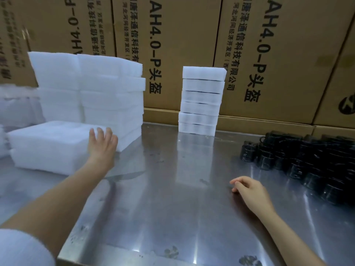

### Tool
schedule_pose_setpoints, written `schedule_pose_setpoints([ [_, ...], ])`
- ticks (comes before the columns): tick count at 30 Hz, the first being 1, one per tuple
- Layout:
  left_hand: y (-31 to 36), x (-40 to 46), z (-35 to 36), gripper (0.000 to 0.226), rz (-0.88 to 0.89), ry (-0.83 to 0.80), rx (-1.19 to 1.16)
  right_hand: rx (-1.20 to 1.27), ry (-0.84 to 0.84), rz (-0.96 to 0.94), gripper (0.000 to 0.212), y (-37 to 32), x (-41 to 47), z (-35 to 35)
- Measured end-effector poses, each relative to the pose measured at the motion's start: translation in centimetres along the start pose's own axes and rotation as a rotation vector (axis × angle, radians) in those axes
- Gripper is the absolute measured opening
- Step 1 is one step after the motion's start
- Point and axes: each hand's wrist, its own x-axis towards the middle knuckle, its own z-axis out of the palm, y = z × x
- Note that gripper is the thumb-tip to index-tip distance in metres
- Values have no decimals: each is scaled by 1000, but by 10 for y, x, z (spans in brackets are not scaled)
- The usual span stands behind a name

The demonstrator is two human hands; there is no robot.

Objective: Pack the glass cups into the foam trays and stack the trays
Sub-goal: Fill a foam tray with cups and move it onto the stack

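Tall supply of foam trays [92, 87] at back left, packed stack [201, 100] mid-table — narrow, toppled by a careless bump. Dark glass cups [307, 162] crowded at right, easily knocked. Left hand [102, 144] spread, reaching the near tray; right hand [247, 189] loosely curled, empty.

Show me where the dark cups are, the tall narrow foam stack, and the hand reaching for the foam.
Dark cups [311, 166]: head view, middle of the cluster at right.
Tall foam stack [200, 100]: head view, front face, mid-height.
Left hand [101, 144]: head view, back of the hand.
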Motion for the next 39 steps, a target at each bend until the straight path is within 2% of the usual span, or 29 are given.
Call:
schedule_pose_setpoints([
  [2, -9, 0, 4, 71, -81, -61, 53, -5, -3, -3, 22, -2, -1, 0],
  [5, -19, -3, 6, 69, -126, -78, 104, -31, -13, 12, 21, -4, -2, -1],
  [10, -27, -6, 2, 61, -91, -16, -5, -81, -26, 17, 23, -8, -5, -2],
  [15, -4, -15, -51, 50, 15, 65, -50, -147, -70, -16, 24, -8, -10, -2],
  [18, 23, -42, -92, 52, 140, 155, -164, -83, -95, -36, 24, -6, -13, -3],
  [21, 60, -85, -130, 59, 330, 271, -352, 112, -72, -26, 23, -4, -13, -8],
  [24, 90, -131, -152, 67, 551, 587, -444, 489, 7, 182, 22, -2, -3, -23],
  [25, 101, -142, -154, 69, 648, 630, -486, 597, 32, 285, 26, 1, 1, -30],
  [27, 119, -155, -153, 77, 794, 691, -507, 643, 72, 427, 30, 12, 8, -47],
  [31, 131, -158, -150, 88, 979, 755, -590, 682, 190, 458, 28, 28, 10, -75],
  [33, 128, -155, -146, 77, 1098, 714, -753, 722, 198, 446, 28, 30, 8, -82],
  [36, 122, -148, -136, 46, 1189, 576, -1101, 684, 180, 415, 30, 33, 8, -87],
  [38, 125, -141, -124, 28, 1117, 506, -1259, 592, 134, 376, 24, 31, 4, -87],
  [39, 129, -138, -117, 26, 1020, 488, -1303, 534, 107, 357, 20, 30, 3, -86],
])
